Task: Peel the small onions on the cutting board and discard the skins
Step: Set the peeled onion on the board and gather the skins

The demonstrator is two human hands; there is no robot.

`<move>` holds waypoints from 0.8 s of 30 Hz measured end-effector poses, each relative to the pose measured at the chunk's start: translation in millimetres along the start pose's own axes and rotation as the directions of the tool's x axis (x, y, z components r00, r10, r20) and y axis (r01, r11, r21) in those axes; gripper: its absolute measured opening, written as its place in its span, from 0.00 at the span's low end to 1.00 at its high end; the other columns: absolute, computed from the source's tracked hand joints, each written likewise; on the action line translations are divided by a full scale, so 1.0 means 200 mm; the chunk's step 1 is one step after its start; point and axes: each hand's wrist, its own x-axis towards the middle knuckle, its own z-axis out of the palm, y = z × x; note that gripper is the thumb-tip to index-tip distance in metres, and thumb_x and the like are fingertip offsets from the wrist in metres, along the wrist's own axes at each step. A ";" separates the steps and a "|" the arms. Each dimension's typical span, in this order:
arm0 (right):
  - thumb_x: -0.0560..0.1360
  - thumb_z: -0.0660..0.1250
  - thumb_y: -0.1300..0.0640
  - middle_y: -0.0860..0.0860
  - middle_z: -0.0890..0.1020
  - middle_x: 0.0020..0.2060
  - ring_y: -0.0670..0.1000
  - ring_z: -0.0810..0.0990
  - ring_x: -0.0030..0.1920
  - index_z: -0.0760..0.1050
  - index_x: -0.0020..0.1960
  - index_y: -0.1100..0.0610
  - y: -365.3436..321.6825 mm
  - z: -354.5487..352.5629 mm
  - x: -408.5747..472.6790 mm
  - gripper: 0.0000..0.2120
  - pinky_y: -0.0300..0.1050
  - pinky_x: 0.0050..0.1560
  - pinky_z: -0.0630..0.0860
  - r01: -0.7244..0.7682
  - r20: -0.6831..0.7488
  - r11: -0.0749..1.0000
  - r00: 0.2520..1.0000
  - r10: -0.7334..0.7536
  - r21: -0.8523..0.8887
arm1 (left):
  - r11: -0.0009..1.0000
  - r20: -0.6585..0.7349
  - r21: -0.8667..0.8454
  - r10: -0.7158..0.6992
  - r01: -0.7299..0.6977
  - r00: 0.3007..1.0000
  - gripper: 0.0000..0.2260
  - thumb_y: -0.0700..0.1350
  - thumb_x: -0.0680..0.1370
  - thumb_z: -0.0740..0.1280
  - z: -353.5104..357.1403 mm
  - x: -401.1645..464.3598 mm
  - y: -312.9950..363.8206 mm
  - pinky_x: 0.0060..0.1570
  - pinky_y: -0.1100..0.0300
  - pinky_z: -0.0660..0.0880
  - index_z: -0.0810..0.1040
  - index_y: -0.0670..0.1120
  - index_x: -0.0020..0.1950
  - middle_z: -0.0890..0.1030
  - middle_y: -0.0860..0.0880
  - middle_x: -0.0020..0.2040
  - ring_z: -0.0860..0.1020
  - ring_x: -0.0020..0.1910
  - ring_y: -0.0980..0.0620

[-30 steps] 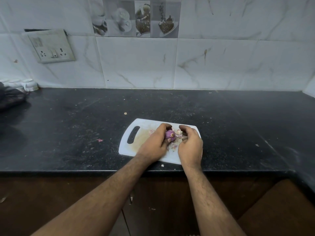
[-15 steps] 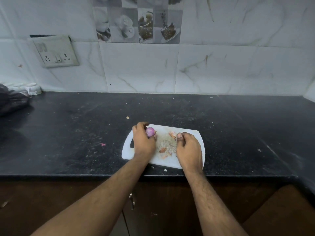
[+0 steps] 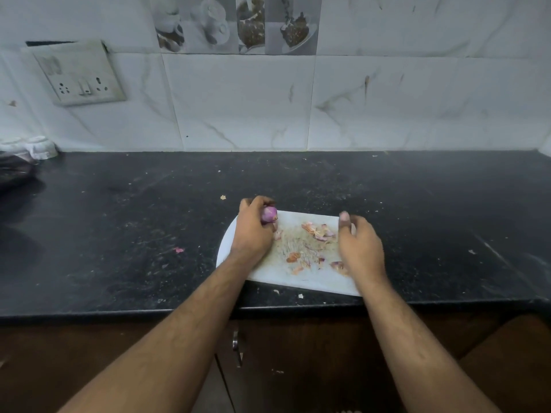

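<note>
A: Status on the left hand (image 3: 252,231)?

B: Curled round a small purple-pink onion (image 3: 269,215), gripping it. The onion shows at the hand's far side, between thumb and fingers, over the far left end of the white plastic cutting board (image 3: 310,281).

A: Onion touching the board?

B: Can't tell. The hand covers its underside.

A: Right hand (image 3: 359,247)?

B: Over the right part of the board, fingers loosely bent, fingertips (image 3: 344,216) at the far edge. Blurred, but nothing visible in it. Reads as relaxed and holding nothing.

A: Hands touching each other?

B: No, apart. A bare stained patch of board sits between them.

A: Skins?

B: Loose pink and orange onion skins (image 3: 316,231) scattered on the board between the hands, most just left of the right hand's fingers. A few more (image 3: 293,257) nearer the person, between the wrists. One piece (image 3: 337,265) tucked against the right hand's near-left edge.

A: Board position?

B: Flat on the black speckled stone countertop (image 3: 119,234), near its front edge, under both hands.

A: Anything off the board?

B: A small pink scrap (image 3: 179,250) on the counter, well left of the left hand. A pale fleck (image 3: 223,197) just beyond and left of it. Two pale bits (image 3: 300,296) at the counter edge, between the forearms.

A: Wall side?

B: White switch-and-socket plate (image 3: 80,74) on the marble-look tiles, far left beyond the left hand.
</note>
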 end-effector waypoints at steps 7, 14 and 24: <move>0.85 0.44 0.39 0.48 0.77 0.70 0.53 0.75 0.69 0.69 0.74 0.50 -0.12 0.11 -0.04 0.27 0.51 0.65 0.71 0.344 0.457 0.908 0.865 -0.208 -0.237 | 0.996 0.042 0.072 0.050 -0.053 0.998 0.17 0.34 0.79 0.65 0.03 0.01 -0.01 0.59 0.60 0.72 0.74 0.48 0.65 0.70 0.49 0.60 0.74 0.50 0.56; 0.83 0.49 0.36 0.47 0.85 0.56 0.46 0.83 0.58 0.82 0.61 0.52 -0.08 0.10 0.03 0.29 0.47 0.64 0.77 0.123 0.373 0.964 0.904 -0.207 0.236 | 1.000 -0.009 0.009 0.024 -0.024 1.000 0.15 0.37 0.81 0.66 0.01 0.01 0.00 0.60 0.65 0.68 0.74 0.46 0.67 0.73 0.48 0.63 0.74 0.55 0.55; 0.86 0.56 0.49 0.44 0.87 0.57 0.43 0.83 0.61 0.84 0.62 0.51 -0.12 0.20 0.14 0.19 0.52 0.71 0.74 0.216 0.681 0.963 0.682 -0.268 0.162 | 0.983 -0.094 -0.181 -0.048 0.030 0.994 0.08 0.46 0.83 0.66 0.02 0.04 -0.04 0.56 0.54 0.79 0.72 0.54 0.60 0.80 0.58 0.54 0.80 0.52 0.57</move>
